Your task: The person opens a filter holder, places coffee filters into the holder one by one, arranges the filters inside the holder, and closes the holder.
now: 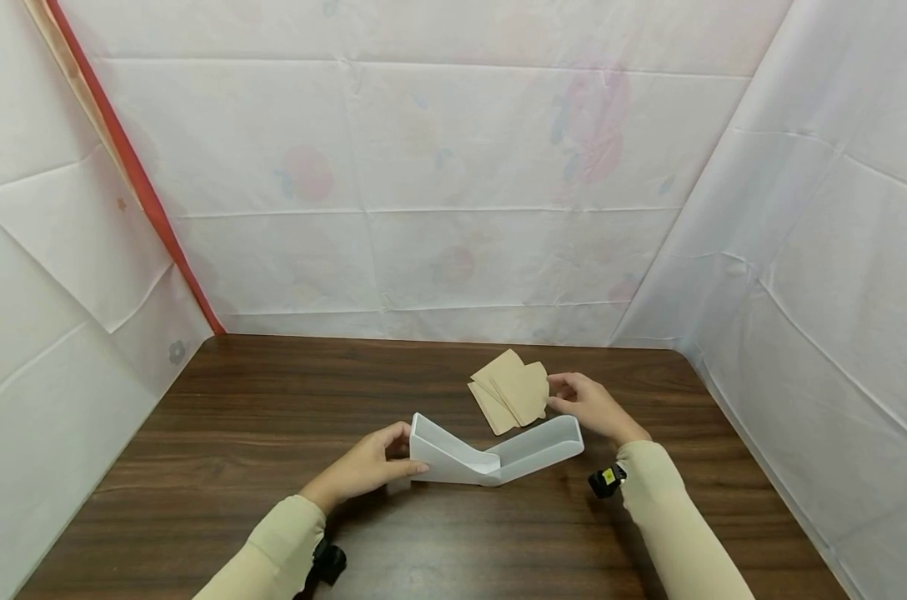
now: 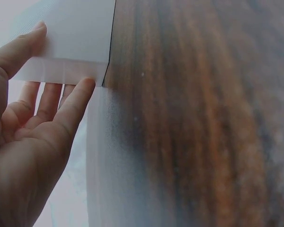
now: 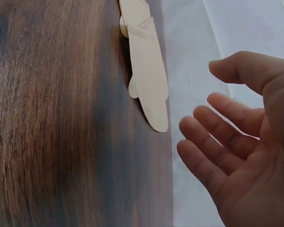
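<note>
A white V-shaped, open-topped holder [image 1: 461, 454] stands on the table, its two trough-like arms rising left and right. My left hand [image 1: 374, 462] grips its left end, with the thumb on the front face and the fingers at the end wall. In the left wrist view the left hand [image 2: 42, 118] has its thumb and fingers on the white holder [image 2: 75, 33]. Several tan paper pieces, like coffee filters [image 1: 509, 387], lie overlapping behind the holder. My right hand [image 1: 592, 407] is at their right edge, fingers loosely bent. In the right wrist view it holds nothing, apart from the filters [image 3: 149, 75].
The dark wood-grain table [image 1: 273, 400] carries these things. White patterned sheeting [image 1: 423, 192] hangs behind it and on both sides, with a red strip [image 1: 142, 183] at the back left. A small black camera is on each wrist.
</note>
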A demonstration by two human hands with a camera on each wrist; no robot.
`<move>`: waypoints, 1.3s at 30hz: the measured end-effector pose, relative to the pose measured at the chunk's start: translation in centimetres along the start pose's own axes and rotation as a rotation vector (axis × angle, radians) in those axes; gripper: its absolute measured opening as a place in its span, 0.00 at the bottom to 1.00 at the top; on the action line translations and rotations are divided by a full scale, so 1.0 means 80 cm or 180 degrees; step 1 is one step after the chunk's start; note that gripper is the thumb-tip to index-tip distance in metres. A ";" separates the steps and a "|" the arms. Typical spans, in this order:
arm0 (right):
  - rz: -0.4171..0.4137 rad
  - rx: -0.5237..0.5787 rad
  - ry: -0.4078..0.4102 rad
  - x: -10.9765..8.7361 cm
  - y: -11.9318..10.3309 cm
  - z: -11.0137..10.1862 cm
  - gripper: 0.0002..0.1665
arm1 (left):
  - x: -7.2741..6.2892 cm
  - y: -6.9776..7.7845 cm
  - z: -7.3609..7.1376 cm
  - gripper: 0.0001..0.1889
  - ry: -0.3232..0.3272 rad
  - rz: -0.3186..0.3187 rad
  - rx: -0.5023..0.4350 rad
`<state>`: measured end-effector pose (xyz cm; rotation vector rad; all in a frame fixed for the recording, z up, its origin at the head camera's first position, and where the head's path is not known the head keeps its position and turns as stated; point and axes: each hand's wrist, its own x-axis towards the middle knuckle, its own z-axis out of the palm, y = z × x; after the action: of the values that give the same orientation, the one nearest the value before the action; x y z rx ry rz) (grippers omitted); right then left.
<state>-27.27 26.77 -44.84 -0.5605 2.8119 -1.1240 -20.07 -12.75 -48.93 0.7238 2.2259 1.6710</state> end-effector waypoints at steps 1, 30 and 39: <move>0.0006 -0.0038 0.0003 0.002 0.001 0.000 0.27 | 0.000 0.000 0.000 0.20 0.0004 -0.0002 -0.0003; 0.0885 -0.0333 0.0035 0.048 0.010 0.021 0.36 | 0.001 0.001 0.000 0.19 0.0012 -0.0006 0.0050; 0.1044 -0.0328 0.0147 0.054 0.016 0.025 0.36 | 0.002 -0.001 -0.002 0.20 0.0002 -0.0012 0.0022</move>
<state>-31.31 24.76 -46.82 -0.0712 2.8702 -0.9436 -20.26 -12.78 -48.92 0.7202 2.2332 1.6630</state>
